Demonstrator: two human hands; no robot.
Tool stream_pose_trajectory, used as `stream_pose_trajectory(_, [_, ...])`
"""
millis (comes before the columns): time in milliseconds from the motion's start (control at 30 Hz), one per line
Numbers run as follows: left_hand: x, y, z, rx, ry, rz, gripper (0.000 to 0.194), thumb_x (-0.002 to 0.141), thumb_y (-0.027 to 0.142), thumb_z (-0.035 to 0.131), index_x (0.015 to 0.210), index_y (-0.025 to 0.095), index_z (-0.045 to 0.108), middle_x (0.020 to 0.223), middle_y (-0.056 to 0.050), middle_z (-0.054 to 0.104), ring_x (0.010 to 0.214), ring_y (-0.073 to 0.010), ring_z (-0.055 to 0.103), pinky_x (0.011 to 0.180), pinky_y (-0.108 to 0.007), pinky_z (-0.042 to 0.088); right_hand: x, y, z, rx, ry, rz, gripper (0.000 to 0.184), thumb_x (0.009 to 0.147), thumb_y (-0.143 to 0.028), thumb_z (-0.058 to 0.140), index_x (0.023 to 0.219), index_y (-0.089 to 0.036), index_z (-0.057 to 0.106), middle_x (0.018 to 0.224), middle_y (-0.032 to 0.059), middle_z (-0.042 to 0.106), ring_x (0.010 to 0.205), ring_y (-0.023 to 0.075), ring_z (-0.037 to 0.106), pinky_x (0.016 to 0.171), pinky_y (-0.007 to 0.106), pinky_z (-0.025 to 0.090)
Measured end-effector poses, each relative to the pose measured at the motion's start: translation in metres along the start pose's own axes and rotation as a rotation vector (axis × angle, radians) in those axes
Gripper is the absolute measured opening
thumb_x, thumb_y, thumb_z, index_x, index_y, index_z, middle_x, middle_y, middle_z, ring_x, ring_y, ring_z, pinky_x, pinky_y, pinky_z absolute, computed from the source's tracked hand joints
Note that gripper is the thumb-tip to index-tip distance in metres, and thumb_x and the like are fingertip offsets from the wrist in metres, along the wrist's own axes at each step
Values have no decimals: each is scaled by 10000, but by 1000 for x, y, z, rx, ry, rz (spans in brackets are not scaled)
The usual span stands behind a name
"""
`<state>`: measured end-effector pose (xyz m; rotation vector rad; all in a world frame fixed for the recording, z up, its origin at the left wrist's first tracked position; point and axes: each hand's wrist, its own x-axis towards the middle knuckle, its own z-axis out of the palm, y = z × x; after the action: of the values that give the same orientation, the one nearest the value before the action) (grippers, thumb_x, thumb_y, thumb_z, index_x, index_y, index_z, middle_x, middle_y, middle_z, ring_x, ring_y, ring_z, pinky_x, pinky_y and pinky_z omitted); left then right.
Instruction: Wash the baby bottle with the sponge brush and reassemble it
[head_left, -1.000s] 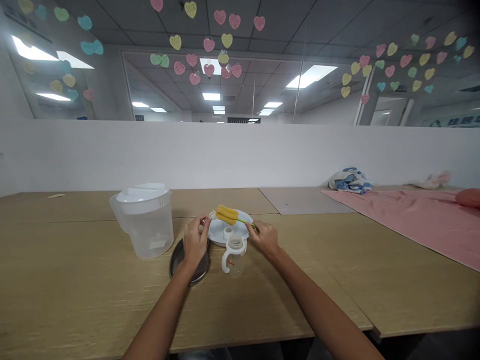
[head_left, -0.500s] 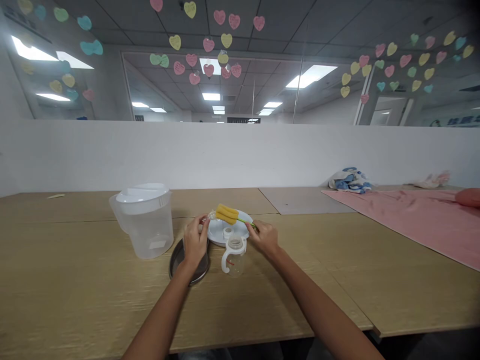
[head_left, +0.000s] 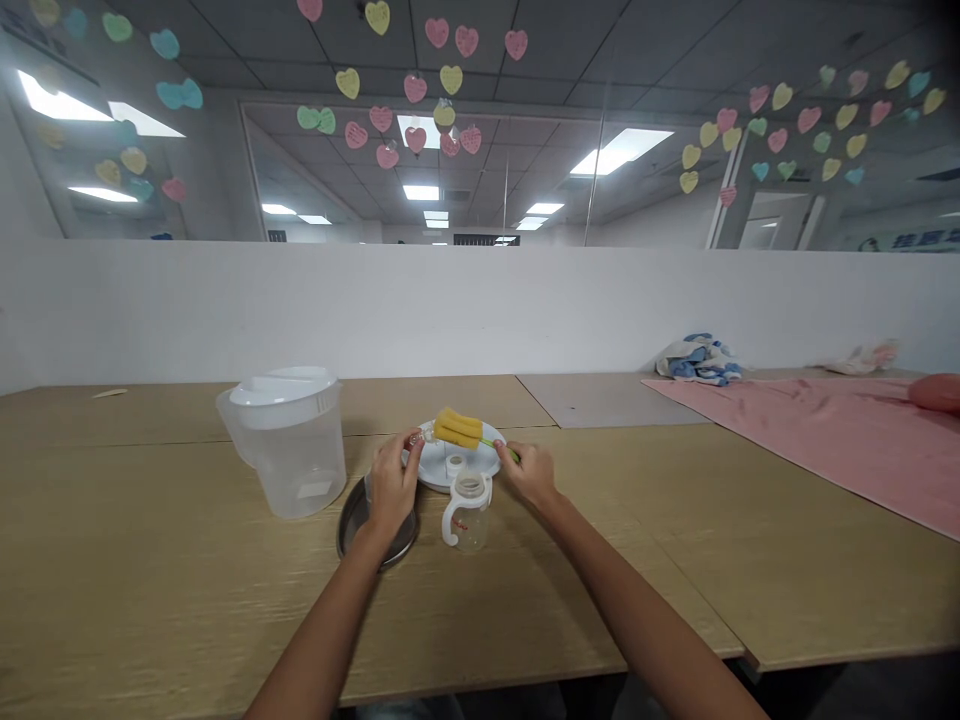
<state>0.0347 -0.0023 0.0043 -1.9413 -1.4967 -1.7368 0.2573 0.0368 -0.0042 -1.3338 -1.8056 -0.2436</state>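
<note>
Clear piece (head_left: pixel 424 435): partly behind the left hand (head_left: pixel 391 485), too small for us to identify.
Green handle (head_left: pixel 488 443): we cannot see the part inside the right hand (head_left: pixel 531 474).
Dark tray (head_left: pixel 351 515): the left hand and forearm (head_left: pixel 326 625) hide some of it from us.
Red print: too small for us to read on the bottle (head_left: pixel 471 535).
Pink cloth (head_left: pixel 810 430): cut off by the right edge.

On the tan wooden table (head_left: pixel 187 600), a clear plastic bottle with white handles (head_left: pixel 471 522) stands before a round white plate (head_left: pixel 474 464). To their left lies a dark metal tray (head_left: pixel 401 537); farther left, a translucent plastic pitcher (head_left: pixel 300 450). Between left hand (head_left: pixel 391 480) and right hand (head_left: pixel 531 472), a yellow foam brush (head_left: pixel 459 428).
</note>
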Motion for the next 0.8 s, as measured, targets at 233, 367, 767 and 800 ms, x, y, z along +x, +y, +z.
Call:
stream_pose_trajectory(233, [-2,-2,1,19,5,38,289,876,385,396,1028,203,561,956,-61,635,859,-187,564,828,-329,414,1,0,-1,38,-25,2,556,857,-541,310,580,-161,608,464,14,506,457,97,421,467,238,175])
stream_pose_trajectory(367, [-3,-3,1,-1,-13,35,298,874,394,393,1030,201,558,955,-63,634,863,-187,571,820,-329,429,1,0,-2,30,-41,-14,550,863,-528,307,588,-163,613,477,17,530,462,97,434,470,234,181])
stream_pose_trajectory(767, [5,0,-8,-70,150,-89,172,761,225,416,792,192,581,797,-36,545,770,-185,527,730,-291,428,0,0,4,-75,-24,-36,584,861,-564,303,556,-162,597,510,38,574,462,99,455,475,236,171])
stream_pose_trajectory(800, [6,-2,-8,-70,161,-110,175,731,201,412,767,193,583,778,-32,542,754,-185,524,717,-291,427,0,1,4,-79,-20,-33,586,862,-561,302,547,-160,591,511,40,575,461,99,453,475,237,171])
